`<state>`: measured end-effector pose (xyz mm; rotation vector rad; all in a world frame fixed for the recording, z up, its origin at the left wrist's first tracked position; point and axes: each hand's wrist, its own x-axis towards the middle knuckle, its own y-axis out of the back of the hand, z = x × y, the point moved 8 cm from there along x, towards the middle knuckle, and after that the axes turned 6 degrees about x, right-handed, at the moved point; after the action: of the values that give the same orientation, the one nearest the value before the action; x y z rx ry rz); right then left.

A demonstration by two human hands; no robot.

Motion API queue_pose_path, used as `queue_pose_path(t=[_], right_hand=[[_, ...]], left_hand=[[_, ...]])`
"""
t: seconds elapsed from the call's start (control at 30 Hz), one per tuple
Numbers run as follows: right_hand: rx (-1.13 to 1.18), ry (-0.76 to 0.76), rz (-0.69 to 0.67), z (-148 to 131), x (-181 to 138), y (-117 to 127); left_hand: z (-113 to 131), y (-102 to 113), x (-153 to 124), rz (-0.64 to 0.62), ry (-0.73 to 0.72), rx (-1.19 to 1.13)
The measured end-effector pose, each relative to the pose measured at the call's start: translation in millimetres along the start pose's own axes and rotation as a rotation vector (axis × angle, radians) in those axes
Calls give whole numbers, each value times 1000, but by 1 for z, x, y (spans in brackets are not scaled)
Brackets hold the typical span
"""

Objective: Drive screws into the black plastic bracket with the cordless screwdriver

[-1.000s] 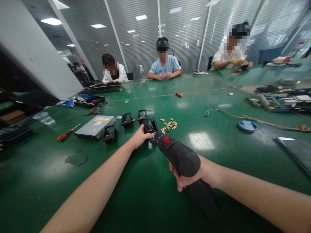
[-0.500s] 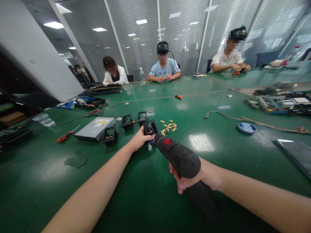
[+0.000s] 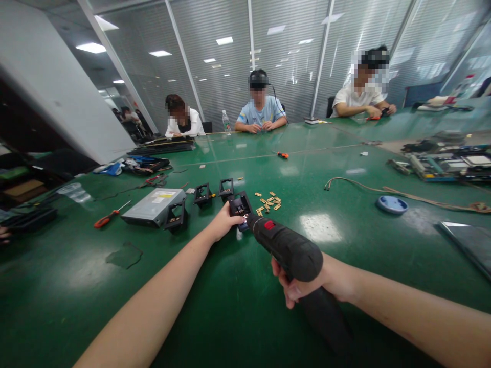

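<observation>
Right hand [image 3: 301, 290] wraps around the grip of a black power drill [image 3: 286, 245], whose nose slants leftward and away from the near edge of the green counter [image 3: 238, 306]. Left hand [image 3: 223, 224] grasps a black housing [image 3: 241, 208], its thumb at the near side; the piece sits around the middle of the counter, between the left and right edges, its open face turned upward. The drill's nose reaches the housing's near right part, though the exact contact at the tip is too small to tell.

Small brass-coloured plates [image 3: 276, 207] lie scattered just beside the housing, toward the counter's right edge. Three black frames [image 3: 202, 200] stand on the other side, toward the left edge; the nearest of them is next to a silver metal box [image 3: 151, 204]. Farther left lie an orange-handled screwdriver [image 3: 103, 222] and a clear plastic cup [image 3: 75, 193].

Toward the right edge appear a blue round dish [image 3: 392, 204], a long cable [image 3: 422, 200] and stacked circuit boards [image 3: 448, 163]. Along the far edge, three people [image 3: 261, 112] sit, with a water bottle [image 3: 226, 122] standing between two of them.
</observation>
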<state>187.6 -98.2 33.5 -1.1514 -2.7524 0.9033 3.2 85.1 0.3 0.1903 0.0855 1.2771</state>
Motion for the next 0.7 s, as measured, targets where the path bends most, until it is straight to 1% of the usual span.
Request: queue_pose_path(t=[0.23, 0.53, 0.7], right_hand=[[-6, 11, -7, -1, 2, 1], [-31, 9, 8, -5, 1, 0], [-32, 11, -26, -4, -1, -1]], left_hand=[[1, 0, 0, 31, -27, -32], [2, -2, 0, -1, -7, -67], [2, -3, 0, 4, -6, -70]])
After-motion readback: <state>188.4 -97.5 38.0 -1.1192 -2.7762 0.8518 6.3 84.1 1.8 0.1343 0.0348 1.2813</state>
